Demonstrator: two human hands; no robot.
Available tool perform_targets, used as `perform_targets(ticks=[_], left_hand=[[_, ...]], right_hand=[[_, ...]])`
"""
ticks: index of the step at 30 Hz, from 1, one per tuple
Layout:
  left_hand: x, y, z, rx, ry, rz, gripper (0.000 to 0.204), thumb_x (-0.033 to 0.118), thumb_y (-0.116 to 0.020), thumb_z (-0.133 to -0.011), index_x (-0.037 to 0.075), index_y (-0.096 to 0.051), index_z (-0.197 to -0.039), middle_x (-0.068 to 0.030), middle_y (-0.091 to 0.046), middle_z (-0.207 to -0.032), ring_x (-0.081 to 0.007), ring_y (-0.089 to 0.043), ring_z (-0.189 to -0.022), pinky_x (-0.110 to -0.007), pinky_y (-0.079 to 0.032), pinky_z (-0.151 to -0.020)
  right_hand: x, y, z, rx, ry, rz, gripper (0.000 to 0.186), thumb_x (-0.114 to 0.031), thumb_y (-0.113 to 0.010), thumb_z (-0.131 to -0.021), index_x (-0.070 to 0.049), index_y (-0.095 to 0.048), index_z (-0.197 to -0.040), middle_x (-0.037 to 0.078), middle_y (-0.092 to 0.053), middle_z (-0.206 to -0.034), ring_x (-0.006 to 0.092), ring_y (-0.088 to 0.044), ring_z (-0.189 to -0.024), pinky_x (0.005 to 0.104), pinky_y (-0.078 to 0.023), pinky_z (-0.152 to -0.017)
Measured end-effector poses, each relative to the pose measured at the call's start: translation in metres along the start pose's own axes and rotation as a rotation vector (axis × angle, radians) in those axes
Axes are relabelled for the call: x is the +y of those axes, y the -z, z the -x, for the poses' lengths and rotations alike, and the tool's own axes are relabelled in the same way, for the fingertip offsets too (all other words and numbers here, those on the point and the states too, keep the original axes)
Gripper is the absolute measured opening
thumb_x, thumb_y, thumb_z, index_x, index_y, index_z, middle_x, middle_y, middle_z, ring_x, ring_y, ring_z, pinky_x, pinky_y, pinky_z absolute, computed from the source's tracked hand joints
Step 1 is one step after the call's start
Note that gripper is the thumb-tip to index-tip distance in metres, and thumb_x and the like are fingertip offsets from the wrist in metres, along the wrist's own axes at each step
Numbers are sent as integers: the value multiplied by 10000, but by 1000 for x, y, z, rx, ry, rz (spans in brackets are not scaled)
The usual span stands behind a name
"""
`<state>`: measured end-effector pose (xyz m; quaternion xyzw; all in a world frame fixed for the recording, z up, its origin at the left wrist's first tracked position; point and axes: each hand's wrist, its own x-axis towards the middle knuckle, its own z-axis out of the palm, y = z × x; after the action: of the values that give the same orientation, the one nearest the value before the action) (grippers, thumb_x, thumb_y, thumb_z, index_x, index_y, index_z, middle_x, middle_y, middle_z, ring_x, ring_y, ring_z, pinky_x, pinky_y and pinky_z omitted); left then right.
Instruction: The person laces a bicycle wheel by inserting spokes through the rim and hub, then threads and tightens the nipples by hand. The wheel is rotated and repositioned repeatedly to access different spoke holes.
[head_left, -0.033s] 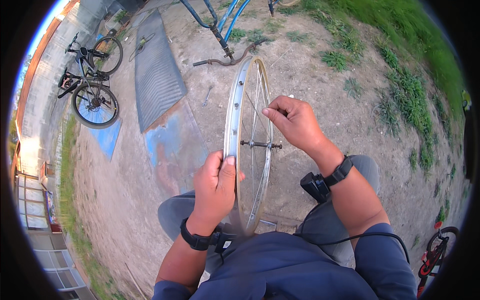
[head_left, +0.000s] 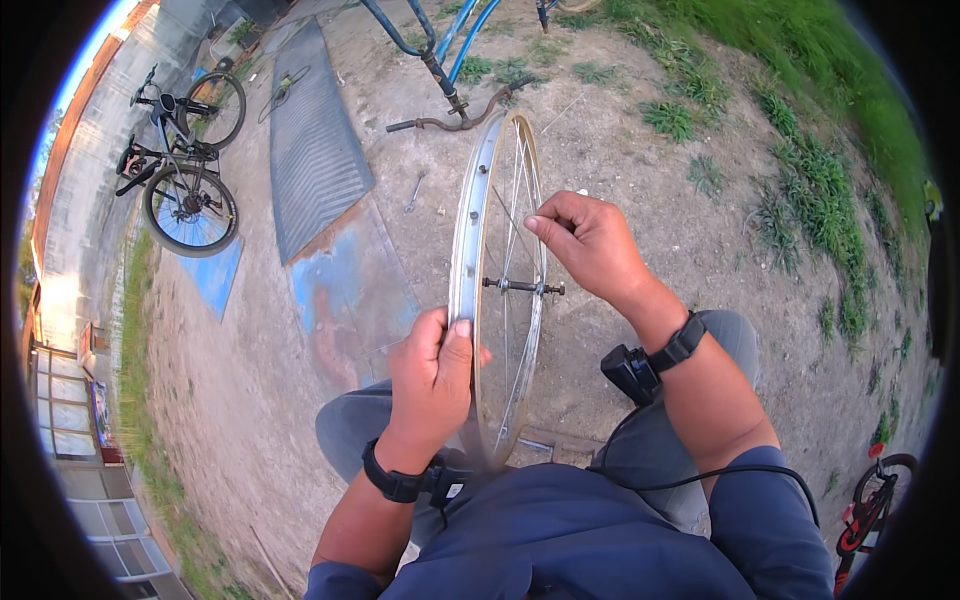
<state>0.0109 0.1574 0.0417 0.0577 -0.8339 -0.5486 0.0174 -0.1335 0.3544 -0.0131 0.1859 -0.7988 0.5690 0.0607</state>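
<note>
A bare bicycle wheel rim point(head_left: 466, 270) stands upright between my legs, its edge toward me and no tyre on it. My left hand point(head_left: 432, 372) grips the rim's near left side, thumb on the holed inner channel and fingers wrapped round. Thin spokes point(head_left: 507, 340) run from the rim to a hub with a dark axle point(head_left: 522, 287). My right hand point(head_left: 588, 243) is held just right of the wheel, thumb and forefinger pinched together by the spokes. Whatever is between those fingertips is too small to make out.
Rusty handlebars point(head_left: 465, 122) on a blue bicycle frame point(head_left: 436, 70) lie beyond the wheel. A wrench point(head_left: 414, 194) lies on the dirt beside a corrugated sheet point(head_left: 315, 150). Bicycles stand far left point(head_left: 190, 205) and lower right point(head_left: 872, 505). Grass point(head_left: 820, 80) grows at the right.
My left hand and the rim have shifted very slightly toward me, the rim's holes moving down a little. My right hand keeps its place.
</note>
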Motion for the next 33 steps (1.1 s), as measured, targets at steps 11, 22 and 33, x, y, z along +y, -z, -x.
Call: perform_targets(ticks=[11,22,33], left_hand=[[-9,11,20,-81,151,139,244,190,-413,-1099,-3,-562,-1112,-88,-652,-717,-153,-665,-670,-302,-538,-668],[12,9,2,-18,306,357,389,376,-464,-1095,8,-591,-1075,-79,-620,-684,-181,-649,-579,-322,-548,-588],[10,10,-6,-78,298,226,470,472,-482,-1091,28,-633,-1057,-56,-627,-695,-152,-625,-542,-300,-532,-543]], right_hand=[[-2,-3,3,-35,-78,-19,184,-193,-764,-924,-23,-705,-885,124,-650,-714,218,-601,-628,363,-483,-603],[-1,-2,5,-58,-50,19,188,-201,-764,-926,-27,-706,-891,119,-649,-713,220,-599,-625,360,-480,-599],[2,-1,4,-46,-23,11,191,-212,-774,-926,-33,-712,-904,119,-654,-708,215,-592,-611,361,-477,-588]])
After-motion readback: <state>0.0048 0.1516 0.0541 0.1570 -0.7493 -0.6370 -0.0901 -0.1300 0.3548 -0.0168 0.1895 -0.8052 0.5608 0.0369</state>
